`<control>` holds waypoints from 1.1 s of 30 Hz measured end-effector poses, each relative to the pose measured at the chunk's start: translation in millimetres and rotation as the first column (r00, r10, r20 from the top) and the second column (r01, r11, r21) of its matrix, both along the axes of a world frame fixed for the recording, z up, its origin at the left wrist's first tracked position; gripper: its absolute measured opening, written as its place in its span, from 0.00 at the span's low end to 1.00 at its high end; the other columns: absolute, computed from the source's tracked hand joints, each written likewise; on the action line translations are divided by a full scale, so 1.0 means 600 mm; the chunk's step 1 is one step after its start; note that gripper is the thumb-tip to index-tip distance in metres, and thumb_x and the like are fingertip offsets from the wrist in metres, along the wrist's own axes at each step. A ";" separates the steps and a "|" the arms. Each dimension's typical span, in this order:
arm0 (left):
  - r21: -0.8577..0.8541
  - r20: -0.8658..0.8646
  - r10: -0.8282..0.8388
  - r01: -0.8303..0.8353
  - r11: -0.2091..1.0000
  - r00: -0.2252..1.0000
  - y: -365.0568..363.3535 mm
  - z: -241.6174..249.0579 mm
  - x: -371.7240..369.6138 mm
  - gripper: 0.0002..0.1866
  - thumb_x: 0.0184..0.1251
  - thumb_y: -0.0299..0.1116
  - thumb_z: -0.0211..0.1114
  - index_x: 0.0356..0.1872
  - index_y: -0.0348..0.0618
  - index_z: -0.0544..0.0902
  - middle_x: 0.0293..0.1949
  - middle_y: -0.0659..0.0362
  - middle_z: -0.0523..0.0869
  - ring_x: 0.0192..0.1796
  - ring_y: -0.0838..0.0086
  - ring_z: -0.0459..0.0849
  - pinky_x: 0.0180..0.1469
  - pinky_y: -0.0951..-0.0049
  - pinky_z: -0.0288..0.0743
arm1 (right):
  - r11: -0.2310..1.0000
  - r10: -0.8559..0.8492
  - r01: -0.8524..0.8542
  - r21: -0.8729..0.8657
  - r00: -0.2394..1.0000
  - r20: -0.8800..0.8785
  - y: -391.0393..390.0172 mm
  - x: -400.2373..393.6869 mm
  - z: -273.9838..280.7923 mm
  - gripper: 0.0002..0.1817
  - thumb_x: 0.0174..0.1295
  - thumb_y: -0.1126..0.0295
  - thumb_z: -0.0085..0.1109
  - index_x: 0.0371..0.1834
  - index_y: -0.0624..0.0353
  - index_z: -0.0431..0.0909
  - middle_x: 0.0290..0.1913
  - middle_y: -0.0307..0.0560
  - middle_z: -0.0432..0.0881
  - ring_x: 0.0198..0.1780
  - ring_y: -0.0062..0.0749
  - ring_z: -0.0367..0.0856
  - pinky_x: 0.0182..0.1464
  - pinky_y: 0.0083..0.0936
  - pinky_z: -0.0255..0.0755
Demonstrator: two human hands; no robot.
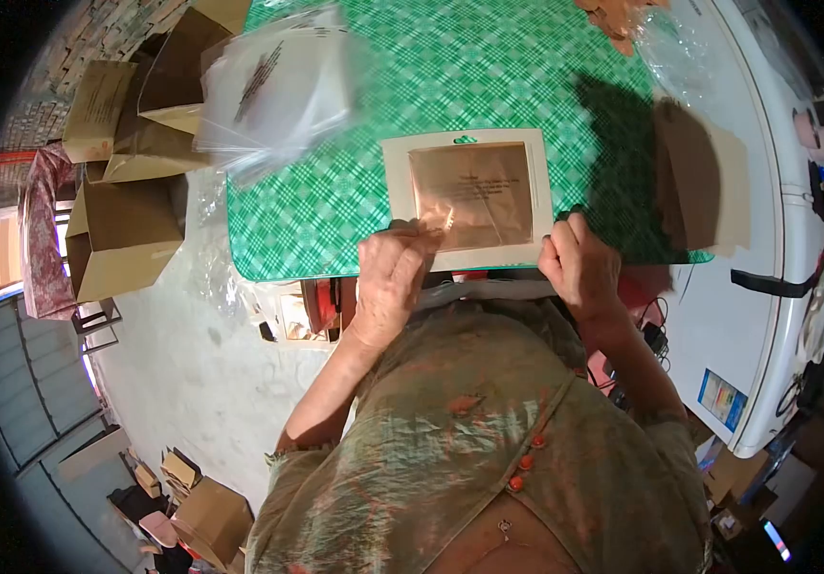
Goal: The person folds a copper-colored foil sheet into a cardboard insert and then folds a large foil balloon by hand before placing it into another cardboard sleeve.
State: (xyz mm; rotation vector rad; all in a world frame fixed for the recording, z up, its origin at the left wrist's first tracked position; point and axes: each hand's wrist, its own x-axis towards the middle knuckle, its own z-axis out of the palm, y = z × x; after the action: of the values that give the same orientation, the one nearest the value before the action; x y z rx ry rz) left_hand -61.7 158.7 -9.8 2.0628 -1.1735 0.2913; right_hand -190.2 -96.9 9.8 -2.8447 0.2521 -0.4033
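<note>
A flat cream cardboard package (394, 182) with a cut-out slot at its top lies at the near edge of the table. In its middle is a shiny copper-coloured panel (493, 206) with dark print, its lower left wrinkled and glinting. My left hand (391, 277) is closed at the package's lower left corner, fingertips pinched by the shiny panel. At the lower right corner, my right hand (579, 263) is closed with its fingertips on the edge. A stack of clear plastic bags (288, 96) with dark print lies at the table's far left, slightly blurred.
The table wears a green checked cloth (469, 67). Open cardboard boxes (125, 230) stand on the left. A flat brown cardboard piece (709, 182) and crumpled clear plastic (675, 57) lie on the right, beside a white appliance (757, 316). More cardboard boxes (211, 517) sit on the floor.
</note>
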 end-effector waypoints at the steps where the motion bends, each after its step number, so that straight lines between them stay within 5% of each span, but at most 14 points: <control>1: -0.006 0.005 0.009 -0.009 1.000 1.000 -0.001 -0.002 0.000 0.23 0.55 0.16 0.75 0.53 0.44 0.84 0.44 0.55 0.87 0.50 0.58 0.88 0.48 0.61 0.77 | 1.000 -0.025 0.025 0.011 1.000 0.006 0.001 0.002 0.000 0.09 0.59 0.70 0.67 0.35 0.54 0.74 0.35 0.47 0.77 0.31 0.48 0.84 0.29 0.44 0.78; 9: 0.087 0.180 0.253 -0.272 0.958 0.950 0.019 -0.015 -0.054 0.25 0.60 0.21 0.77 0.59 0.49 0.82 0.53 0.58 0.84 0.57 0.59 0.80 0.58 0.60 0.71 | 0.994 -0.106 0.106 -0.007 0.994 -0.033 0.011 -0.001 -0.009 0.16 0.60 0.73 0.66 0.51 0.56 0.77 0.41 0.49 0.81 0.35 0.50 0.86 0.34 0.44 0.80; 13: 0.009 0.022 0.420 -0.421 0.907 0.907 0.060 -0.016 -0.091 0.23 0.59 0.25 0.76 0.57 0.46 0.82 0.53 0.55 0.82 0.58 0.56 0.77 0.64 0.54 0.65 | 0.998 0.049 -0.049 -0.025 0.999 0.011 -0.002 0.005 -0.002 0.18 0.59 0.73 0.68 0.53 0.56 0.77 0.40 0.48 0.80 0.35 0.48 0.87 0.33 0.41 0.81; 14: -0.040 -0.126 0.429 -0.436 0.899 0.895 0.069 -0.018 -0.103 0.22 0.61 0.26 0.76 0.55 0.42 0.81 0.50 0.52 0.81 0.56 0.56 0.78 0.62 0.55 0.68 | 0.995 0.096 -0.096 -0.014 0.995 0.022 -0.005 0.008 0.004 0.18 0.59 0.72 0.68 0.53 0.56 0.77 0.40 0.48 0.80 0.34 0.48 0.87 0.33 0.40 0.81; 15: -0.194 -0.482 0.388 -0.528 0.827 0.786 0.072 -0.046 -0.120 0.19 0.66 0.28 0.75 0.55 0.39 0.80 0.49 0.52 0.81 0.51 0.61 0.80 0.55 0.60 0.75 | 0.990 0.141 -0.141 -0.005 0.989 0.035 -0.007 0.011 0.009 0.19 0.58 0.72 0.68 0.53 0.56 0.78 0.40 0.48 0.80 0.34 0.47 0.87 0.32 0.40 0.81; 17: -0.213 -0.864 0.143 -0.608 0.765 0.482 0.076 -0.058 -0.138 0.17 0.71 0.32 0.74 0.54 0.37 0.79 0.49 0.54 0.84 0.44 0.67 0.84 0.47 0.67 0.80 | 0.980 0.197 -0.197 -0.012 0.979 0.051 -0.004 0.021 0.010 0.19 0.57 0.71 0.69 0.52 0.54 0.78 0.38 0.47 0.78 0.32 0.45 0.85 0.32 0.37 0.81; 19: -0.090 -0.996 -0.058 -0.575 0.813 0.074 0.064 -0.024 -0.132 0.22 0.76 0.34 0.70 0.63 0.34 0.75 0.49 0.50 0.88 0.40 0.66 0.88 0.47 0.65 0.85 | 0.964 0.258 -0.250 -0.095 0.962 0.086 0.007 0.036 0.008 0.14 0.63 0.66 0.67 0.48 0.55 0.76 0.36 0.46 0.77 0.29 0.38 0.85 0.26 0.34 0.79; 20: -0.135 -0.982 -0.185 -0.565 0.814 -0.031 0.067 -0.046 -0.129 0.19 0.77 0.36 0.69 0.60 0.33 0.79 0.48 0.49 0.90 0.41 0.64 0.91 0.42 0.64 0.87 | 0.958 0.274 -0.267 -0.102 0.959 0.066 0.015 0.043 0.000 0.14 0.64 0.65 0.67 0.49 0.55 0.75 0.37 0.46 0.77 0.28 0.36 0.85 0.24 0.34 0.78; 26: -0.225 -0.954 -0.299 -0.725 0.651 0.028 0.080 -0.045 -0.103 0.11 0.78 0.33 0.68 0.50 0.34 0.84 0.43 0.52 0.90 0.48 0.58 0.93 0.48 0.62 0.90 | 0.937 0.351 -0.349 -0.033 0.932 0.087 0.045 0.096 0.005 0.15 0.61 0.65 0.65 0.48 0.54 0.76 0.34 0.44 0.79 0.26 0.41 0.84 0.25 0.40 0.78; 29: -0.214 -0.945 -0.327 -0.799 0.562 0.024 0.103 -0.041 -0.104 0.13 0.79 0.34 0.67 0.53 0.33 0.82 0.43 0.48 0.90 0.45 0.58 0.93 0.49 0.61 0.89 | 0.920 0.391 -0.390 -0.027 0.920 0.040 0.027 0.139 0.008 0.18 0.63 0.55 0.70 0.47 0.52 0.76 0.34 0.44 0.83 0.27 0.41 0.85 0.25 0.38 0.78; 31: -0.270 -0.928 -0.363 -0.818 0.508 0.081 0.148 -0.076 -0.106 0.14 0.79 0.36 0.67 0.52 0.33 0.81 0.42 0.48 0.90 0.43 0.60 0.92 0.48 0.62 0.89 | 0.947 0.321 -0.322 0.002 0.944 0.078 -0.001 0.191 -0.007 0.18 0.64 0.51 0.70 0.45 0.50 0.77 0.34 0.42 0.84 0.27 0.40 0.86 0.26 0.37 0.78; 33: -0.210 -0.956 -0.284 -0.840 0.500 0.070 0.209 -0.121 -0.113 0.15 0.80 0.38 0.66 0.53 0.35 0.81 0.42 0.49 0.90 0.43 0.63 0.92 0.48 0.62 0.88 | 0.970 0.241 -0.235 -0.058 0.958 0.156 -0.047 0.256 -0.020 0.10 0.65 0.58 0.69 0.40 0.48 0.79 0.35 0.37 0.85 0.29 0.35 0.86 0.30 0.35 0.80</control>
State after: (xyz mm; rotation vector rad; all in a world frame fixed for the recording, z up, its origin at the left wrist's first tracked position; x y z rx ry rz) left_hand -129.5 284.0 -82.5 1.0368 0.4415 -0.3367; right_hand -36.5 -125.0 -2.0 -2.8136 -0.1306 -0.5884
